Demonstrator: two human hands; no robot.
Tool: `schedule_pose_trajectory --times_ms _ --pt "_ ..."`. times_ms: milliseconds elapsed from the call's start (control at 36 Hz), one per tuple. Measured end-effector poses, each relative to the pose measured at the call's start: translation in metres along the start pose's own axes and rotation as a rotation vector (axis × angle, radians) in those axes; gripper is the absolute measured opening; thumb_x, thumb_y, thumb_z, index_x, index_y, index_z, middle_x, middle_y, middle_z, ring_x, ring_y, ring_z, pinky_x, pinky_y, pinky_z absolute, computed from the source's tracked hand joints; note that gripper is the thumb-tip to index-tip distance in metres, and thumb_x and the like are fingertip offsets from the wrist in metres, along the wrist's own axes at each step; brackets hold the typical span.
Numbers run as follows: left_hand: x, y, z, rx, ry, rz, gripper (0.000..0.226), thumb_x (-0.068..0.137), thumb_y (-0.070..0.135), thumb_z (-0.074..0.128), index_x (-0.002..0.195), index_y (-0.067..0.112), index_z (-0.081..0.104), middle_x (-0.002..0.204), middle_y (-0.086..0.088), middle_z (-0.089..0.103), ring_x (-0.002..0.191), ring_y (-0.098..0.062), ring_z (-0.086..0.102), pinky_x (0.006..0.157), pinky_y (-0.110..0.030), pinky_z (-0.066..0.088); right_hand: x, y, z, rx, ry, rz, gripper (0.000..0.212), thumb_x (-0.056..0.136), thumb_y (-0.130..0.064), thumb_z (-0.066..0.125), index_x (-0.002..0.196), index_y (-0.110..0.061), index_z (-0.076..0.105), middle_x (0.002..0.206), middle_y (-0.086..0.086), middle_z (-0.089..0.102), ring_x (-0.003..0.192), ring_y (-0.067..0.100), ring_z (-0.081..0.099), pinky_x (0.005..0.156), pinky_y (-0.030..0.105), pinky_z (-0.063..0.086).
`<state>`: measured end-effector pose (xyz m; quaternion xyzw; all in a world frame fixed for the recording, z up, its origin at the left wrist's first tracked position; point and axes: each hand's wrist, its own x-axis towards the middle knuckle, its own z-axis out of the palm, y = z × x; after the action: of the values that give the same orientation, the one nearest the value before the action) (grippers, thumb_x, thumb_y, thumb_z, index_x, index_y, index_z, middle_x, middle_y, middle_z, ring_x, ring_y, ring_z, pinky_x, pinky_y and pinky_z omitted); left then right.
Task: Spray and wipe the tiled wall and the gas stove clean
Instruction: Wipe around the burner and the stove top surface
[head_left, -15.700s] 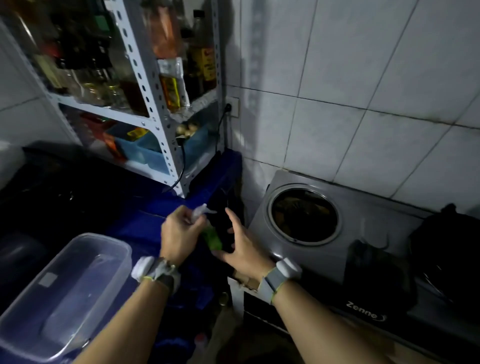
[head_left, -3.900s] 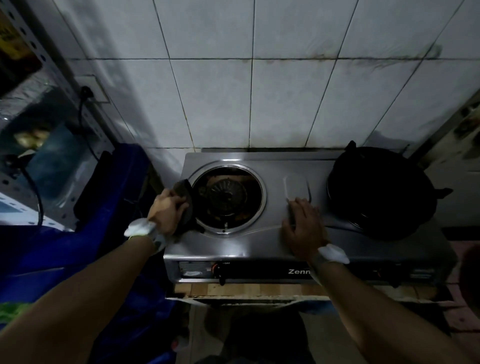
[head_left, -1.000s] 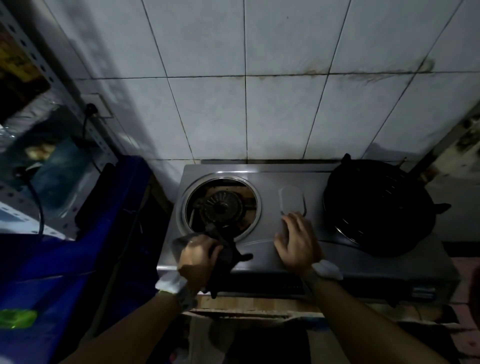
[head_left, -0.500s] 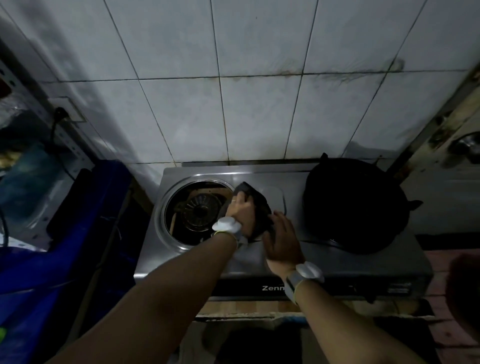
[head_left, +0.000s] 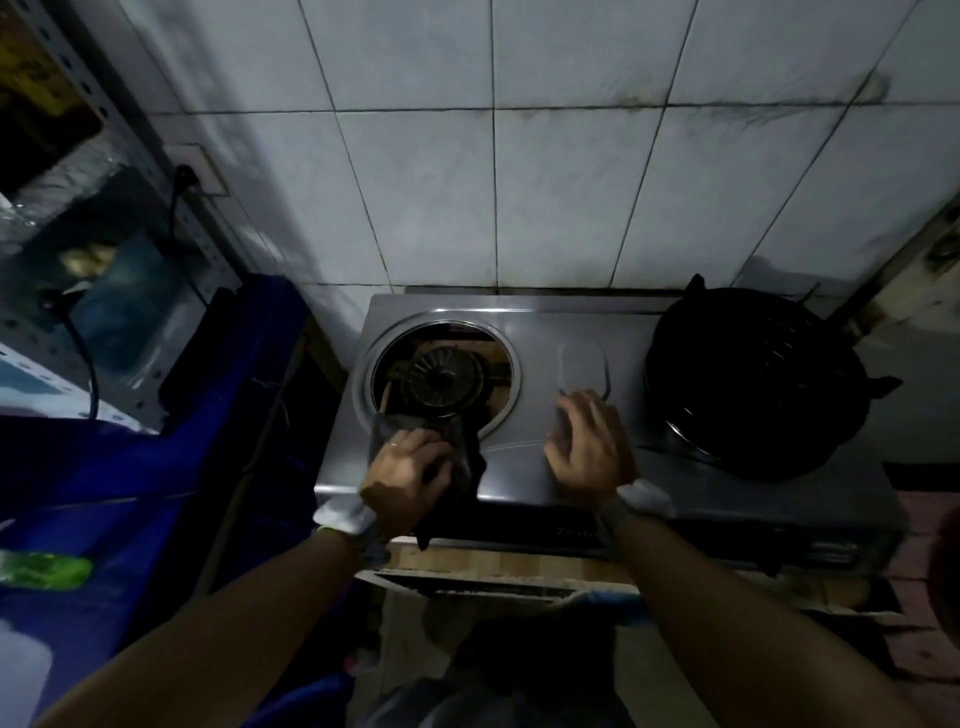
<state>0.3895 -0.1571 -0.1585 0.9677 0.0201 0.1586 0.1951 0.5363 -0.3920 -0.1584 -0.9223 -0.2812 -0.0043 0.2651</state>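
Back from the middle of the gas stove (head_left: 535, 322), where it was half a second ago, the left grip (head_left: 408, 480) now sits at the stove's front-left, its fingers curled round a dark cloth (head_left: 467, 462) bunched against the front rim of the open burner (head_left: 441, 374). One tail of the cloth hangs over the stove's front edge. Balling it up this way probably lets the person press into the rim's curve, where grease would collect. The right grip (head_left: 589, 447) has stayed at the stove's centre, fingers spread and flat on the steel just in front of the oval panel (head_left: 582, 364), holding nothing. It looks like a brace to keep the stove from sliding under the rubbing. A black wok (head_left: 748, 379) covers the stove's right burner, so that side is out of reach for now. Behind the stove the tiled wall (head_left: 571, 197) shows dark streaks along its grout lines. A green object (head_left: 44, 569), possibly the spray bottle, lies well left of the stove.
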Motion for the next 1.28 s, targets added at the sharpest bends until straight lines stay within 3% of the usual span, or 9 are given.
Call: schedule_pose_trajectory --times_ms 389,611,750,861,1000,1111,1222,1278 --pt "0.008 -0.110 -0.052 0.136 0.011 -0.018 0.037 0.089 0.028 0.054 0.100 -0.001 0.074 0.106 -0.020 0.066 0.090 -0.038 0.062 0.087 -0.037 0.045 0.001 -0.008 0.002 0.015 0.056 0.061 0.055 0.084 -0.039 0.043 0.121 -0.004 0.062 0.129 0.018 0.059 0.122 0.035 0.050 0.105 0.050 0.041" --pt "0.080 -0.141 -0.066 0.213 -0.134 -0.105 0.026 0.088 0.019 0.057 0.092 0.004 0.077 0.092 -0.021 0.067 0.077 -0.041 0.064 0.076 -0.043 0.052 0.002 -0.006 0.005 -0.043 0.039 0.068 0.052 0.085 -0.037 0.044 0.121 -0.004 0.061 0.132 0.018 0.056 0.122 0.037 0.050 0.105 0.050 0.042" --pt "0.133 -0.155 -0.056 0.193 -0.226 -0.167 0.019 0.094 0.018 0.061 0.098 0.012 0.078 0.109 -0.015 0.066 0.096 -0.037 0.064 0.087 -0.041 0.050 0.004 -0.003 0.008 -0.046 0.039 0.061 0.049 0.083 -0.035 0.048 0.120 -0.006 0.061 0.131 0.018 0.056 0.125 0.038 0.049 0.105 0.051 0.040" --pt "0.178 -0.155 -0.039 0.142 -0.300 -0.171 0.025 0.091 0.024 0.060 0.095 0.008 0.078 0.109 -0.017 0.068 0.100 -0.038 0.064 0.087 -0.039 0.045 0.004 -0.006 0.006 -0.042 0.046 0.062 0.048 0.081 -0.036 0.049 0.120 -0.009 0.059 0.131 0.015 0.054 0.126 0.034 0.045 0.104 0.051 0.041" --pt "0.214 -0.129 -0.025 0.179 -0.332 -0.077 0.021 0.090 0.016 0.067 0.108 0.011 0.075 0.122 -0.012 0.064 0.111 -0.034 0.060 0.087 -0.032 0.041 0.003 -0.009 0.003 -0.045 0.025 0.065 0.049 0.083 -0.037 0.048 0.123 -0.010 0.057 0.135 0.013 0.052 0.129 0.033 0.043 0.106 0.051 0.040" --pt "0.238 -0.100 -0.009 0.157 -0.418 0.042 0.025 0.086 0.016 0.069 0.110 0.011 0.075 0.118 -0.017 0.062 0.108 -0.037 0.060 0.090 -0.035 0.045 0.003 -0.008 0.001 -0.051 0.017 0.077 0.049 0.083 -0.038 0.048 0.124 -0.011 0.056 0.136 0.013 0.052 0.128 0.033 0.045 0.108 0.048 0.039" --pt "0.254 -0.068 0.004 0.066 -0.516 0.187 0.030 0.079 0.025 0.064 0.102 0.011 0.077 0.112 -0.015 0.067 0.102 -0.035 0.064 0.085 -0.030 0.045 0.004 -0.007 0.001 -0.052 -0.004 0.097 0.050 0.084 -0.039 0.048 0.127 -0.013 0.054 0.138 0.011 0.051 0.132 0.031 0.043 0.112 0.047 0.034" --pt "0.256 -0.050 0.009 0.059 -0.600 0.269 0.024 0.083 0.019 0.070 0.105 0.011 0.076 0.116 -0.014 0.066 0.104 -0.034 0.064 0.085 -0.029 0.044 0.004 -0.006 0.003 -0.053 -0.006 0.101 0.051 0.084 -0.039 0.048 0.128 -0.014 0.054 0.139 0.010 0.050 0.134 0.030 0.042 0.113 0.047 0.033"
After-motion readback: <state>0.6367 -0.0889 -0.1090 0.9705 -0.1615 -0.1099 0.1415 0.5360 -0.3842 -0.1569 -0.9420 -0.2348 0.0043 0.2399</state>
